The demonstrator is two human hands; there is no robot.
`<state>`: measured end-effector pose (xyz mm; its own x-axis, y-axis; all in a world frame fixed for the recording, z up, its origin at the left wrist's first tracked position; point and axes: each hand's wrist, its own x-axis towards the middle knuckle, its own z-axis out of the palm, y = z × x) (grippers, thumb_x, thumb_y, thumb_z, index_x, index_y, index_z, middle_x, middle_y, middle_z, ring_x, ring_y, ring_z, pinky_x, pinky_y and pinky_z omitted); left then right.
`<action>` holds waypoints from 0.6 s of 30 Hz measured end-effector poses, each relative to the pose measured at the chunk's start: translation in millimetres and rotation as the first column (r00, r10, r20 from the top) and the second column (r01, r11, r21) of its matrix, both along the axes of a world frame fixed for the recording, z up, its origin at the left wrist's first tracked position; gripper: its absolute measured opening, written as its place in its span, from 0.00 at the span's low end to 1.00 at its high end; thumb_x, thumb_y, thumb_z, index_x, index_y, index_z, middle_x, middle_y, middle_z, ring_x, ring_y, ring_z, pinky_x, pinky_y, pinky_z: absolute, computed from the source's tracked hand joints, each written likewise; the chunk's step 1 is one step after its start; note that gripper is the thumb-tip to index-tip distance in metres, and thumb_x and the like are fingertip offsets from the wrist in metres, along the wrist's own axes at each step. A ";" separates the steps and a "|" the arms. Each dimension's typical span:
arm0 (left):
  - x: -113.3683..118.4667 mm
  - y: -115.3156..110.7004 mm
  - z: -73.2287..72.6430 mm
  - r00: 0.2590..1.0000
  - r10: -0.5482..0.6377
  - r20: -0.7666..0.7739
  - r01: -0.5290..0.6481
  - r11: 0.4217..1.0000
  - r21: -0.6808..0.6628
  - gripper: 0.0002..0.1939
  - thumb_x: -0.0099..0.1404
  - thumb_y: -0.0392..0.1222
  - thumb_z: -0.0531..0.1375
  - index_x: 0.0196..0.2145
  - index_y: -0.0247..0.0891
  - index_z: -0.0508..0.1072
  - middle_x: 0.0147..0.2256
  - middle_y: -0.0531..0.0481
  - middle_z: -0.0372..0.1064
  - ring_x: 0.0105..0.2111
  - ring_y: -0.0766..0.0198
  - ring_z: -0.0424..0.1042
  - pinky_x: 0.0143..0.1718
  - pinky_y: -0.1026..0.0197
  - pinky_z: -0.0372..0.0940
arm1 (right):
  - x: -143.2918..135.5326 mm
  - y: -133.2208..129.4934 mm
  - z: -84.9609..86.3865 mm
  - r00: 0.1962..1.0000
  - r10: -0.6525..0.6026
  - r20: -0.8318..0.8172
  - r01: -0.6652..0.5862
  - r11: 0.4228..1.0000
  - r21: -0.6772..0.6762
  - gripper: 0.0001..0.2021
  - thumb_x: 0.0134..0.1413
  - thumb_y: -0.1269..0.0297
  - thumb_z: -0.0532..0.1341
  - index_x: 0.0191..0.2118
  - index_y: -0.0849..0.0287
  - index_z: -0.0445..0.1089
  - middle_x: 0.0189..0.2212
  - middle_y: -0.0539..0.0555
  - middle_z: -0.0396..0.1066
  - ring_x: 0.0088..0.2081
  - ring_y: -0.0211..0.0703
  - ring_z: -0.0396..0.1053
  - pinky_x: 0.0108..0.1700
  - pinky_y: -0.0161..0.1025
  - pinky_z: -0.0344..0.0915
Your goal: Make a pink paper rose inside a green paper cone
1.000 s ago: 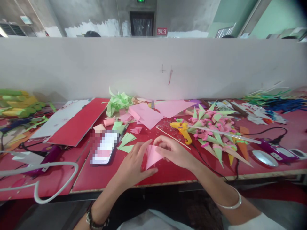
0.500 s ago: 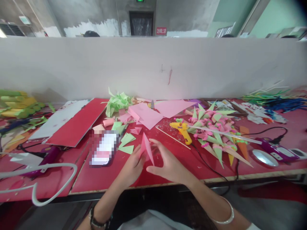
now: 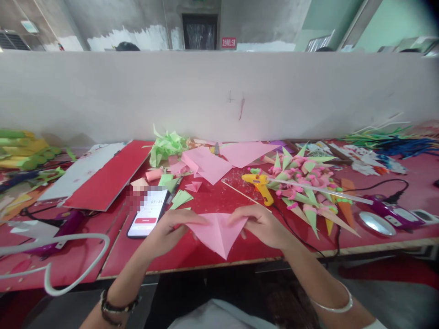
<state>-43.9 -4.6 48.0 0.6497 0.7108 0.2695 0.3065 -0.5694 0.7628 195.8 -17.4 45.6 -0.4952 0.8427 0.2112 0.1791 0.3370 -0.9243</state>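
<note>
The largest thing before you is the smooth, pale grey partition, stretching across the upper half of the frame. Under it spreads the red table, whose surface looks slightly glossy. At the left of the frame lies a stiff, flat red board, long and straight at its edges. Right of the centre there is a heap of paper cones, pink and green, with sharp tips pointing to many sides. Near the middle you have flat pink sheets, smooth and angular. In the lower centre, your left hand pinches the left corner of a folded pink paper, and your right hand pinches its right corner. This paper is spread between them like a triangle, its point downward, with one crease along the middle; whether it touches the table, I cannot tell. Left of it rests the flat phone, partly blurred. Above are crumpled green strips, thin and curly. The yellow plastic glue gun lies beside the cones. The smallest is a pleated pink piece, just above your left hand.
</note>
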 end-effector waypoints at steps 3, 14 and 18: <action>-0.2 -3.1 1.9 0.991 -0.121 0.053 0.125 0.989 -0.083 0.16 0.62 0.41 0.46 0.33 0.36 0.73 0.31 0.45 0.71 0.32 0.62 0.69 0.34 0.63 0.62 | 6.4 2.8 4.9 0.999 0.035 0.028 -0.037 0.997 0.066 0.14 0.44 0.81 0.50 0.27 0.61 0.70 0.26 0.50 0.71 0.29 0.34 0.67 0.33 0.31 0.63; 32.6 -16.3 3.0 0.899 0.336 -0.282 -0.234 0.911 0.340 0.13 0.63 0.42 0.46 0.40 0.36 0.67 0.28 0.48 0.70 0.26 0.65 0.67 0.28 0.65 0.61 | -16.9 -7.6 36.9 0.828 -0.288 0.482 -0.037 0.828 0.559 0.08 0.49 0.68 0.53 0.36 0.58 0.66 0.30 0.50 0.69 0.35 0.38 0.65 0.53 0.47 0.45; 33.2 -20.8 7.1 0.879 0.398 -0.264 -0.294 0.887 0.356 0.14 0.63 0.43 0.47 0.26 0.37 0.67 0.21 0.52 0.67 0.23 0.67 0.65 0.23 0.68 0.58 | -39.6 -5.5 20.5 0.793 -0.387 0.470 -0.017 0.758 0.653 0.07 0.46 0.71 0.51 0.22 0.59 0.62 0.17 0.47 0.63 0.22 0.34 0.58 0.40 0.37 0.54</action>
<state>-10.7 -25.5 55.1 0.4631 0.8252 0.3234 0.7235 -0.5628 0.3998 156.2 -22.9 66.1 -0.5361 0.7188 0.4427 0.6987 0.6721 -0.2452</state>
